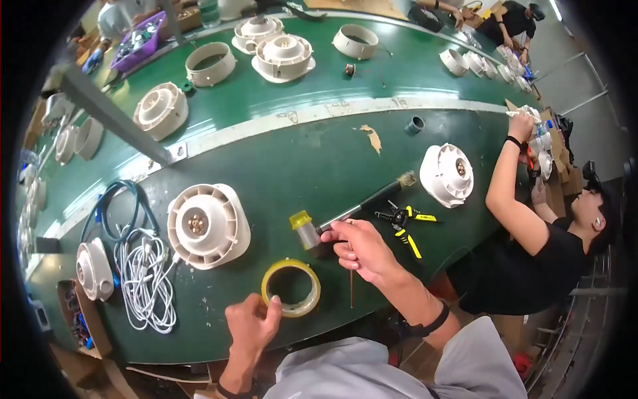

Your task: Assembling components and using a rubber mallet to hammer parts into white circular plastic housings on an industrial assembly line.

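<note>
My left hand (251, 322) is closed at the near left rim of a yellowish roll of tape (316, 293), its thumb over the rim. With fingers curled together, my right hand (367, 251) is over the shaft of a mallet (306, 234) with a yellow face. A thin brown rod (351, 290) sticks out below that hand; its upper end is hidden. Whether the fingertips also touch the mallet is unclear. Wire strippers (407, 237) with yellow-and-black handles lie just right of the hand. A white round fan housing (209, 226) with copper-coloured parts in its hub stands left of the tape.
A white cable bundle (147, 284) and a green hose coil (136, 206) lie left. Another housing (448, 174) and a grey ring (415, 125) are at right. Beyond a white rail (312, 114), more housings (284, 58) stand on green. A co-worker (531, 246) works at right.
</note>
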Action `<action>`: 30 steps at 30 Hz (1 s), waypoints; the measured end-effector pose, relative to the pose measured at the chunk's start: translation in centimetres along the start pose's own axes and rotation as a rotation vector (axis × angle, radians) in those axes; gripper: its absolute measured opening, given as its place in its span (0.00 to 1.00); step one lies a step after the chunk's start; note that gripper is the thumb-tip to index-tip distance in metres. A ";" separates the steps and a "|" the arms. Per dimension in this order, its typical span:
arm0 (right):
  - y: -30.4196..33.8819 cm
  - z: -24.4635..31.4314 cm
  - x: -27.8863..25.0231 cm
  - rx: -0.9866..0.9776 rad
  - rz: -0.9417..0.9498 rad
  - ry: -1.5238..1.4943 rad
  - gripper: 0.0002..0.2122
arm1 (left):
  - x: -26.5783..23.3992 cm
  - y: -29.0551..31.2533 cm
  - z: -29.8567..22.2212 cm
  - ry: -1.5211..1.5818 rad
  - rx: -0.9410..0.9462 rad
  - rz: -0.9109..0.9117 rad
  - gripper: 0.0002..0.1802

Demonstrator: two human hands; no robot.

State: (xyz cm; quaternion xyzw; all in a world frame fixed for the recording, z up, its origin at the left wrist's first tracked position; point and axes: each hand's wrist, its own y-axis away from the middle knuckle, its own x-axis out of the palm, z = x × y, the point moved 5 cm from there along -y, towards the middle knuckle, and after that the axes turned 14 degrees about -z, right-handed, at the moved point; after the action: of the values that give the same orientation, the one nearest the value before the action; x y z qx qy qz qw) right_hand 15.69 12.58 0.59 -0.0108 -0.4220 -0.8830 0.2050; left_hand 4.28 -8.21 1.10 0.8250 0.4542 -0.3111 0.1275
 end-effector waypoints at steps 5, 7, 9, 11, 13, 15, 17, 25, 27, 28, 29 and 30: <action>-1.4 -1.6 -2.5 -0.116 0.021 0.040 0.17 | 0.4 0.2 0.3 -0.066 0.127 -0.098 0.23; -0.4 -0.6 -4.1 -0.240 -0.058 0.155 0.21 | 0.0 0.7 0.8 0.041 0.049 -0.110 0.22; 2.1 0.8 -5.1 -0.358 -0.039 0.225 0.23 | -1.0 2.1 1.6 0.102 -0.033 -0.143 0.20; 5.9 2.2 -4.8 -0.526 0.002 0.280 0.24 | -2.7 3.4 1.2 0.269 -0.102 -0.322 0.13; 10.6 2.5 -2.7 -0.694 0.076 0.308 0.25 | -3.7 5.2 -1.8 0.337 0.096 -0.287 0.10; 13.8 1.3 -0.8 -0.822 0.121 0.339 0.24 | -3.6 6.5 -6.0 0.313 0.400 -0.133 0.26; 15.8 -0.1 1.0 -0.901 0.165 0.349 0.23 | -3.1 7.5 -8.6 0.293 0.585 -0.144 0.24; 12.2 1.7 1.5 -1.231 0.295 0.920 0.19 | -6.7 6.0 -0.5 -0.022 0.376 -0.264 0.02; 8.6 5.2 -2.1 -1.518 0.013 1.126 0.20 | -8.0 4.9 1.7 -0.137 0.367 -0.318 0.04; 6.4 6.4 -3.7 -1.606 -0.102 1.183 0.20 | -8.6 4.6 2.5 -0.218 0.329 -0.287 0.07; 4.0 7.5 -5.5 -1.653 -0.135 1.234 0.19 | -8.9 4.3 3.0 -0.288 0.296 -0.248 0.10; 2.3 8.4 -7.0 -1.695 -0.176 1.289 0.19 | -9.0 4.0 2.9 -0.291 0.298 -0.247 0.10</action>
State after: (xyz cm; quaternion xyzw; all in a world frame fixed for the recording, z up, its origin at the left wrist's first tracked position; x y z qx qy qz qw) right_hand 21.65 20.00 6.37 0.3494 0.5185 -0.7391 0.2506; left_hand 2.96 -17.87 4.21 0.7195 0.4776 -0.5033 0.0295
